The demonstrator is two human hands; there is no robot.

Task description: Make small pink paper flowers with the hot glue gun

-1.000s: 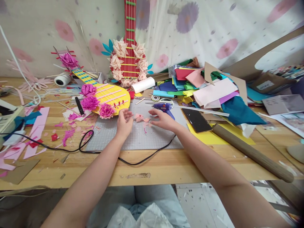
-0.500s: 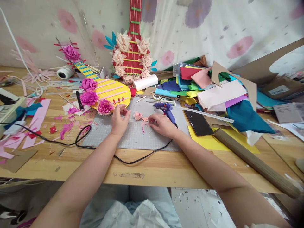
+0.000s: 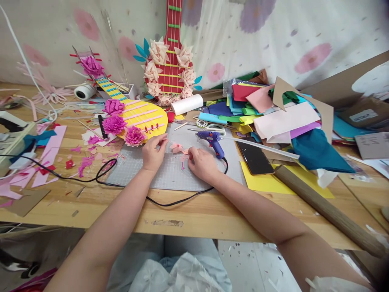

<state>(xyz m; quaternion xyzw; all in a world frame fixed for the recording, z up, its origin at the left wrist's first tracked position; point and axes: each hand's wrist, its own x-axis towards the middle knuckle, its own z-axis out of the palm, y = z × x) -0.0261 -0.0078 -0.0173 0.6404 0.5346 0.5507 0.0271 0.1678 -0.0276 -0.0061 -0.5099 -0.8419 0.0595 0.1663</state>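
Note:
My left hand (image 3: 153, 154) is over the grey cutting mat (image 3: 133, 178), with thumb and fingertips pinched together; whatever they hold, if anything, is too small to name. Just across from it, my right hand (image 3: 202, 164) rests low on the mat with its fingers curled in. Its fingertips are at the edge of some peach paper petals (image 3: 176, 148), and what lies under them is hidden. Beyond the left hand sits a yellow paper guitar (image 3: 146, 115) with magenta paper flowers (image 3: 135, 136). A blue glue gun (image 3: 212, 141) lies behind the right hand.
A red guitar (image 3: 172, 73) with peach flowers leans at the back. The glue gun's black cord (image 3: 170, 203) loops across the mat's front. To the right are a phone (image 3: 255, 158), a wooden rod (image 3: 328, 207) and piled coloured paper (image 3: 282, 121). Pink scraps (image 3: 86, 164) litter the left.
The left hand's fingertips have closed into a pinch. My right hand has shifted slightly left and its fingers have curled in more. The view has moved a little.

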